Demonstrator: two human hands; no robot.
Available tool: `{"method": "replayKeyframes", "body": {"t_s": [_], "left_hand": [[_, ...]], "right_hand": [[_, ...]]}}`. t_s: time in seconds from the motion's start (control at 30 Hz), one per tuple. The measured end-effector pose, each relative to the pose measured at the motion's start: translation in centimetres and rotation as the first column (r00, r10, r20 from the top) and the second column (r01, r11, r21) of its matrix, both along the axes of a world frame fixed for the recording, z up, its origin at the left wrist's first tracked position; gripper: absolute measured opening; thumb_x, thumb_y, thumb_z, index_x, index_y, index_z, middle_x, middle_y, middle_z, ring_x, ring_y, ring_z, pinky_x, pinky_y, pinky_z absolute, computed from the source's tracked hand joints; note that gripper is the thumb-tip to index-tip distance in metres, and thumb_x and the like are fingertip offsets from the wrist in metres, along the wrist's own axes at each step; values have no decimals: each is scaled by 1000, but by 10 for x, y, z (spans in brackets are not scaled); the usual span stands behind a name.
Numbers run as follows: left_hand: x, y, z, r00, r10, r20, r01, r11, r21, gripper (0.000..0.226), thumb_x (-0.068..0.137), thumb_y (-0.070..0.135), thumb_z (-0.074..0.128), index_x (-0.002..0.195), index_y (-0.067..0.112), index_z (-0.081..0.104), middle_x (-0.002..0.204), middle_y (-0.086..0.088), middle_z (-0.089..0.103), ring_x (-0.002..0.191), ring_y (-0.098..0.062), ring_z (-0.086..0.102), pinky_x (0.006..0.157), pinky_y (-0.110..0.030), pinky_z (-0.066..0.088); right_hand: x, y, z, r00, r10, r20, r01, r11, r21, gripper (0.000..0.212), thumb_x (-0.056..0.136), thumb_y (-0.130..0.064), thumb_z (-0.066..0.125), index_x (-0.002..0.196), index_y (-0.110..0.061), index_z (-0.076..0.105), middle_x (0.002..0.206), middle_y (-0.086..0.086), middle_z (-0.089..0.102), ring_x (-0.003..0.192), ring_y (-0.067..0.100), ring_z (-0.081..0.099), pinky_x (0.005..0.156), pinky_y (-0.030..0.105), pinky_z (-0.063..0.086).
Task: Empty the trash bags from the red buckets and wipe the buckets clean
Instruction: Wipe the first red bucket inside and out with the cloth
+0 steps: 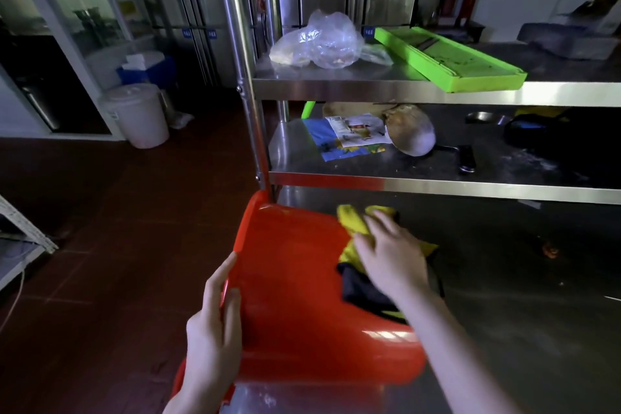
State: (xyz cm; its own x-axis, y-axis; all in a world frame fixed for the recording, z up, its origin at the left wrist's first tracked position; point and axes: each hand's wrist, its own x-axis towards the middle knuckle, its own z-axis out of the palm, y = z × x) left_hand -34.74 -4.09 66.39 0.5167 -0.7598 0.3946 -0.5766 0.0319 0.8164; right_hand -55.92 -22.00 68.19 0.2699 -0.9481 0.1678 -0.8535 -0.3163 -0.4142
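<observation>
A red bucket (pixel 295 299) lies tipped on its side at the left end of the steel table (pixel 521 312), its mouth facing left. My left hand (pixel 215 323) grips the bucket's rim, thumb inside and fingers outside. My right hand (pixel 389 255) presses a yellow and black cloth (pixel 353 222) against the bucket's outer wall near its base. The hand is blurred. No trash bag shows in this bucket.
A steel rack stands behind the table. A clear plastic bag (pixel 319 44) and a green slicer board (pixel 447 57) lie on its upper shelf (pixel 336 84); papers (pixel 349 134) and a metal ladle (pixel 413 134) on the one below. A white lidded bucket (pixel 137 114) stands on the red tile floor at left.
</observation>
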Motion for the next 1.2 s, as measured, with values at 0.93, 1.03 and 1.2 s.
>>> {"method": "replayKeyframes", "body": {"t_s": [0.93, 1.03, 1.2], "left_hand": [[34, -57, 53, 996, -85, -24, 89, 967, 240, 42, 99, 37, 47, 132, 59, 34, 73, 6, 70, 54, -13, 69, 44, -22, 53], [30, -48, 46, 996, -85, -35, 90, 977, 191, 43, 98, 41, 44, 137, 56, 31, 81, 15, 70, 52, -20, 68, 44, -31, 55], [33, -49, 38, 998, -69, 14, 66, 985, 157, 43, 99, 40, 41, 139, 51, 35, 80, 1, 71, 62, -15, 68, 56, -31, 56]], "right_hand": [[-7, -31, -2, 1000, -12, 15, 8, 971, 239, 46, 95, -50, 32, 130, -30, 53, 148, -6, 43, 127, 23, 48, 101, 32, 37], [1, -41, 4, 998, 55, -7, -50, 950, 307, 47, 96, -48, 30, 137, -32, 46, 151, -10, 38, 130, 23, 46, 101, 35, 37], [98, 29, 18, 916, 402, -5, -398, 906, -143, 54, 91, -48, 33, 139, -28, 47, 153, -6, 37, 133, 26, 43, 108, 38, 39]]}}
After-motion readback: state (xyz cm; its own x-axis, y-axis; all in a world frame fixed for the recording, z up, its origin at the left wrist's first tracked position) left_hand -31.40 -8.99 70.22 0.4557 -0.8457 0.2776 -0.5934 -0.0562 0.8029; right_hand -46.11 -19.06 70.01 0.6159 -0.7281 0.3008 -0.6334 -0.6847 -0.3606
